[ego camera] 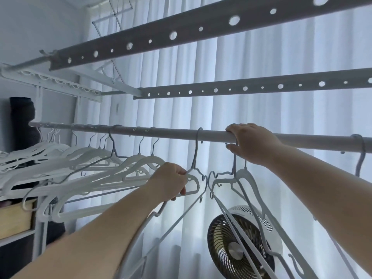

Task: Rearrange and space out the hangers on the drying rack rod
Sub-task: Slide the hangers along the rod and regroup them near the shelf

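Your left hand (pixel 171 183) grips a hanger (pixel 194 158) hooked on the rod (pixel 161 131), just right of the crowded hangers (pixel 90 158). Your right hand (pixel 251 144) clasps the rod farther right, above more hangers (pixel 248 179).

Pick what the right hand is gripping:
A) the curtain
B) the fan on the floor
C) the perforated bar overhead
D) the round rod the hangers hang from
D: the right hand curls its fingers over the top of the round rod with the thumb beneath it, while the left hand grips a white hanger lower down.
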